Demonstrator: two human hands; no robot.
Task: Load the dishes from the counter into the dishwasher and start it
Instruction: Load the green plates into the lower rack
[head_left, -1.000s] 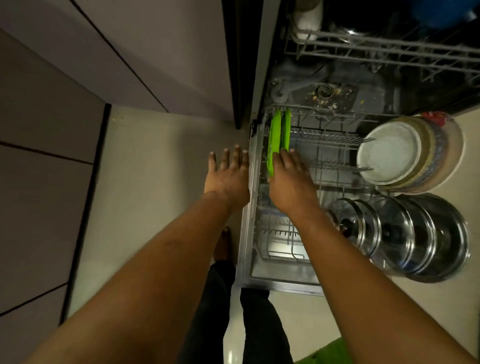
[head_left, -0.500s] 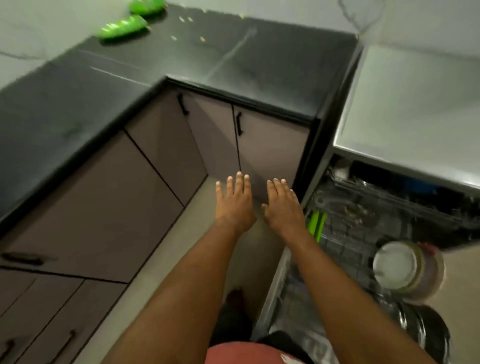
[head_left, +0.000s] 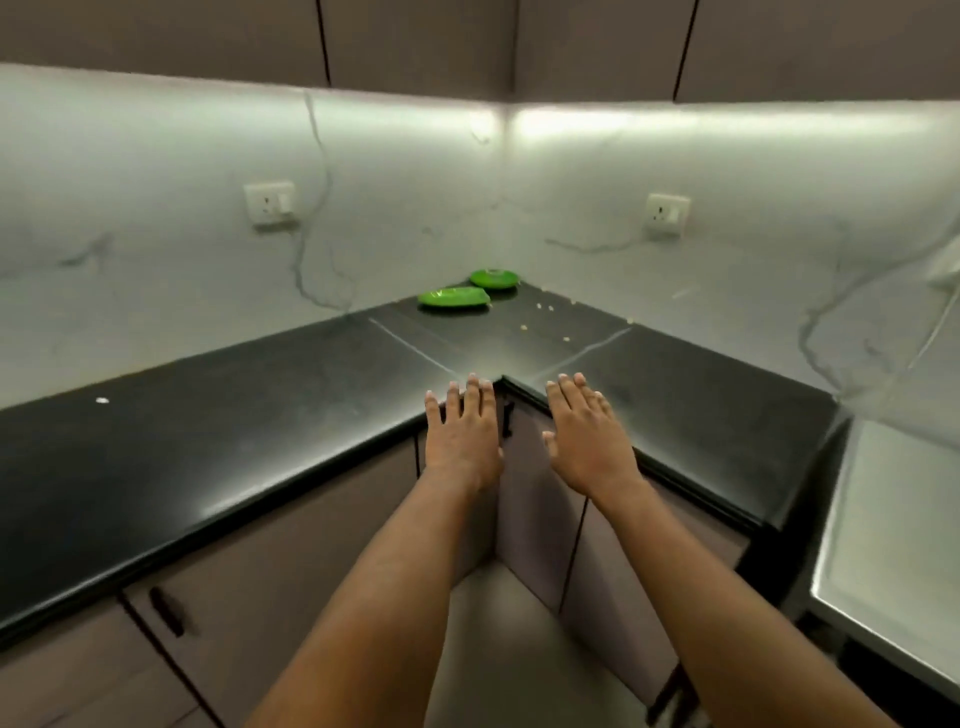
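Note:
Two green plates lie on the black L-shaped counter (head_left: 260, 415) in its far corner: the nearer green plate (head_left: 453, 298) and the farther green plate (head_left: 495, 278) just behind it. My left hand (head_left: 462, 431) and my right hand (head_left: 589, 436) are stretched out side by side, palms down, fingers apart, over the counter's inner corner edge. Both hold nothing and are well short of the plates. The dishwasher shows only as its grey metal top (head_left: 893, 561) at the right edge; its racks are out of view.
Small crumbs (head_left: 545, 312) are scattered on the counter right of the plates. Grey cabinet doors with dark handles (head_left: 166, 613) run under the counter. Two wall sockets (head_left: 270, 202) sit on the marble backsplash. Upper cabinets hang above.
My view has swung up from the open dishwasher rack to the counter corner. My right hand left the green plates standing in the rack, and both empty hands now reach toward the counter.

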